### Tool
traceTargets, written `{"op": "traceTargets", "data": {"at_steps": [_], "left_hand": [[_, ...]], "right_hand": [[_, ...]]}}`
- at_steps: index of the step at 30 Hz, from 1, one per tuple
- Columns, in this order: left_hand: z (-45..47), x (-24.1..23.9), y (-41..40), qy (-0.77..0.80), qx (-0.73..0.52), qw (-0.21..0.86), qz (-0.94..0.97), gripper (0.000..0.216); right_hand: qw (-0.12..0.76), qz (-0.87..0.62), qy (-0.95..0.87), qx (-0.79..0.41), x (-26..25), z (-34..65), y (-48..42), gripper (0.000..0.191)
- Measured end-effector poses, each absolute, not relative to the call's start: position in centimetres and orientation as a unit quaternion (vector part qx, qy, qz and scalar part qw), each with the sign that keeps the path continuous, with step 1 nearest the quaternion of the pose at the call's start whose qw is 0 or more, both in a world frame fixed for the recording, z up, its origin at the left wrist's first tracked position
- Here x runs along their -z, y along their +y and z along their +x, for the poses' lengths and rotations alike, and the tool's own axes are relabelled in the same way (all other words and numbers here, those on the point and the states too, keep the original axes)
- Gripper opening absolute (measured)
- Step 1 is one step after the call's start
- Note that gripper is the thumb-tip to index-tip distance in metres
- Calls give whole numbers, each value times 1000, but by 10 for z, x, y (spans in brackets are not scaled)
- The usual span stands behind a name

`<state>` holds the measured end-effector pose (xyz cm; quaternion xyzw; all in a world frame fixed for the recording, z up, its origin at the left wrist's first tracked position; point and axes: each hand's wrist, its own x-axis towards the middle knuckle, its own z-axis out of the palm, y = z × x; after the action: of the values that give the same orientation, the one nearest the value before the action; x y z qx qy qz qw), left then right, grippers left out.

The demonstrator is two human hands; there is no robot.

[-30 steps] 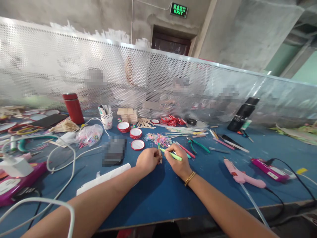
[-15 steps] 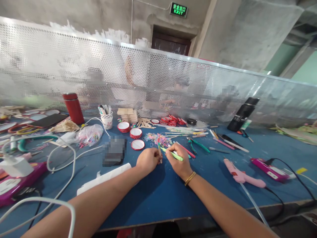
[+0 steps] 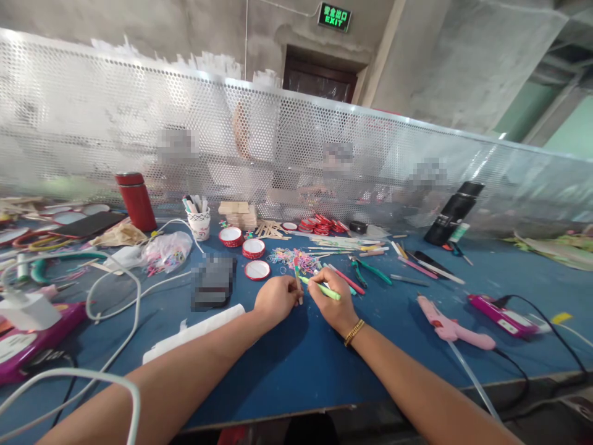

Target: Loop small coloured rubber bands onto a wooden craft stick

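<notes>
Hands close together on blue tabletop (image 3: pixel 287 364). Left hand (image 3: pixel 276 298) pinching small stick (image 3: pixel 297 279), right hand (image 3: pixel 332 300) gripping green pen (image 3: pixel 321 288), tip beside stick. Colourful rubber bands (image 3: pixel 291 258) just beyond fingers; pink glue gun (image 3: pixel 447 326) off right.

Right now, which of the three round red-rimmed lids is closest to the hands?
The front lid, nearest the left hand; the other two sit farther back.

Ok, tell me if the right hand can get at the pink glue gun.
Probably yes: the glue gun lies in the open on the table, just right of the right hand, though that hand holds a green stick.
</notes>
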<state>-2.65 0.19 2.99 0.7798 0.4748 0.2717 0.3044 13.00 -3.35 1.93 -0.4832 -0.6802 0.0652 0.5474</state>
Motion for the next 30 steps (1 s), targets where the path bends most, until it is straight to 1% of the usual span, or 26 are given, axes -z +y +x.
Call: {"op": "traceTargets", "data": {"at_steps": [5,15,22,30], "left_hand": [[-26,-28,4,477,-271,304,779,14],[-27,-26,3,475,-277,306,777,15],[-26,-28,3,478,-270,313,775,15],[-26,-29,2,476,-273,310,776,14]], "right_hand": [[559,-484,-672,-47,-20,131,-33,15],[543,-483,-684,-70,-19,129,-34,13],[549,-490,-676,-40,-19,131,-32,15],[556,-479,-678,-34,-20,130,-33,15]]}}
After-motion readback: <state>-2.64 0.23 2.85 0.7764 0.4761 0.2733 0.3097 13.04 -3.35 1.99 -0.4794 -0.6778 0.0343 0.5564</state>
